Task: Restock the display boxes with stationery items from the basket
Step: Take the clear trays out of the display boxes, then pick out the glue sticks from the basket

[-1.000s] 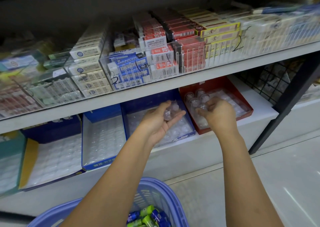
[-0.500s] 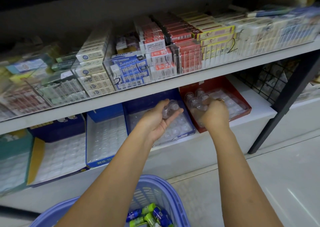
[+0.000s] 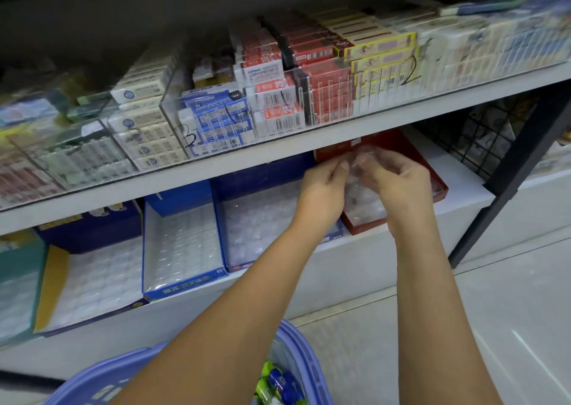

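My left hand (image 3: 324,188) and my right hand (image 3: 398,182) meet over the red display box (image 3: 438,185) on the lower shelf. Both pinch a cluster of clear plastic pieces (image 3: 360,160) between their fingertips, blurred by motion. More clear pieces lie inside the red box under my hands. Left of it stands a dark blue display box (image 3: 247,185) with a clear blister tray. The purple basket (image 3: 306,352) sits at the bottom edge below my arms, with green and blue stationery items (image 3: 278,383) in it.
Further left on the lower shelf stand a blue-white display box (image 3: 185,284) and a yellow-edged one (image 3: 52,281), both with clear trays. The upper shelf (image 3: 278,145) overhangs my hands and holds packed boxes behind clear dividers. A black post (image 3: 506,182) and wire grid stand right.
My left hand moved right from over the dark blue box to the red box and joined my right hand. Both hands rose slightly and now hold the clear pieces together.
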Demonstrator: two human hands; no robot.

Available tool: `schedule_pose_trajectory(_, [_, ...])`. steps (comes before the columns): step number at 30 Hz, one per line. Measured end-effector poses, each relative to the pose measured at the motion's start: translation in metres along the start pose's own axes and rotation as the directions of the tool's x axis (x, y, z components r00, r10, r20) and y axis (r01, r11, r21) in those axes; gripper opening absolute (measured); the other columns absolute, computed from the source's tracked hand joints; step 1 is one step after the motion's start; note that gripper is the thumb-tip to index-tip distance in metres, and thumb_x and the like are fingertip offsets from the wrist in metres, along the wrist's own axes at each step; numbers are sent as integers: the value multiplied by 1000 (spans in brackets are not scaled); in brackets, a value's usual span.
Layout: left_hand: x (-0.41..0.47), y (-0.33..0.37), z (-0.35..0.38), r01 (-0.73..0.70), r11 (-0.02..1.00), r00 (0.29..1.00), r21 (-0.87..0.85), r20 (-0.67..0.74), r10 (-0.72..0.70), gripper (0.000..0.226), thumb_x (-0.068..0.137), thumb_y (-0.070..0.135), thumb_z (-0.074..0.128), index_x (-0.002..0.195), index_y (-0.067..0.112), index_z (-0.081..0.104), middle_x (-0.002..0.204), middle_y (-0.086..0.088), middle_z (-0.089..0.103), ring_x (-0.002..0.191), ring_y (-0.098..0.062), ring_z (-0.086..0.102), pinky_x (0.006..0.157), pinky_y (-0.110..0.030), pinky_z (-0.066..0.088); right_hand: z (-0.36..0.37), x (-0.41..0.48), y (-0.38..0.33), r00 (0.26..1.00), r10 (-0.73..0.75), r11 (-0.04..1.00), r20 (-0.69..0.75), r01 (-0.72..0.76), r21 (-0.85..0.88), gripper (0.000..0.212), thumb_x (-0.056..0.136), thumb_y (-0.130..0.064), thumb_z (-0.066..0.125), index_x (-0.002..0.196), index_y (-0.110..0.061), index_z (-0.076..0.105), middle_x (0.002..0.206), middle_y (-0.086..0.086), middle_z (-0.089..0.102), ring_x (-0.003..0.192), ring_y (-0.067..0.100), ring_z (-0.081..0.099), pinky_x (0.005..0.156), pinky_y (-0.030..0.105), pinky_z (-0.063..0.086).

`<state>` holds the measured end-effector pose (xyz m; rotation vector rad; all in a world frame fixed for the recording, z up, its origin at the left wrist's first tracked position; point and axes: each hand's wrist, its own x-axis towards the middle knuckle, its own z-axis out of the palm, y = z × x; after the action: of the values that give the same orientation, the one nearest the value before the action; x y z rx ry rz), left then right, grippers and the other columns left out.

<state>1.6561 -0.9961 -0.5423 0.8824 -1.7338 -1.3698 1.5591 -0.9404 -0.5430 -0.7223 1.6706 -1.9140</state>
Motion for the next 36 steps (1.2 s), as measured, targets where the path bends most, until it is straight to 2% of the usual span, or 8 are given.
schedule_pose_trajectory(5, [-12, -27, -1, -276, 754, 945, 597, 313, 98, 56, 96, 8, 44, 149, 19, 28, 156, 1, 26, 142, -13, 25, 104, -1, 14, -17, 17, 26, 966, -256, 824, -43, 195, -532, 37, 86, -18, 66, 121, -10, 60, 111, 8, 67, 100, 21, 62, 84, 26, 49])
schedule_pose_trajectory(14, [-10, -38, -6, -278, 734, 929, 620, 366, 43, 66, 93, 5, 44, 151, 21, 18, 159, 6, 13, 144, -8, 14, 107, -8, 10, -12, 20, 38, 978, -209, 701, 20, 164, -694, 33, 86, -10, 62, 119, -6, 62, 109, 17, 68, 98, 29, 63, 74, 27, 45])
schedule_pose_trajectory(19, [-9, -29, -11, -248, 747, 909, 617, 415, -42, 66, 94, 7, 46, 151, 20, 16, 159, 5, 10, 145, -8, 12, 105, -6, 8, -10, 26, 25, 998, 51, 632, 33, -6, -775, 40, 91, -17, 57, 130, -6, 54, 124, 20, 60, 110, 34, 58, 91, 36, 47])
schedule_pose_trajectory(23, [-40, -13, -36, -209, 776, 945, 595, 326, 5, 51, 94, 9, 50, 143, 16, 39, 150, -3, 38, 135, -14, 37, 101, -7, 23, -2, -5, 6, 998, -59, 642, 38, 67, -763, 46, 86, -24, 65, 123, -1, 50, 115, 20, 60, 104, 34, 56, 80, 33, 44])
schedule_pose_trajectory(26, [-74, -8, -69, -157, 857, 971, 491, 233, 44, 22, 93, 10, 52, 109, 16, 66, 104, 1, 69, 94, -8, 64, 82, -12, 46, 2, -30, -16, 977, -50, 760, 209, 173, -626, 23, 81, -30, 71, 90, -12, 61, 80, 1, 63, 80, 21, 61, 62, 28, 44])
schedule_pose_trajectory(30, [-160, -41, -140, 92, 886, 990, 455, 55, -131, 25, 92, 5, 54, 86, 27, 64, 74, 13, 66, 70, 1, 61, 66, -8, 45, 49, -80, -18, 588, 417, 761, 693, 191, -620, 21, 79, -28, 74, 82, -7, 71, 69, 3, 68, 67, 14, 65, 67, 28, 53])
schedule_pose_trajectory(33, [-211, -98, -184, 313, 730, 921, 607, -7, -389, 18, 91, 7, 56, 96, 19, 69, 85, 1, 70, 78, -11, 63, 65, -11, 42, 95, -129, 20, 187, 668, 666, 720, 282, -691, 25, 86, -17, 66, 102, 2, 68, 73, 4, 64, 68, 12, 60, 69, 22, 51])
schedule_pose_trajectory(36, [-253, -163, -220, 518, 496, 744, 697, -81, -663, 28, 93, 11, 53, 120, 8, 60, 117, -12, 65, 107, -23, 61, 81, -22, 42, 131, -184, 83, 66, 780, 499, 622, 534, -682, 25, 86, -20, 63, 102, -2, 68, 91, 12, 68, 82, 21, 61, 79, 33, 51])
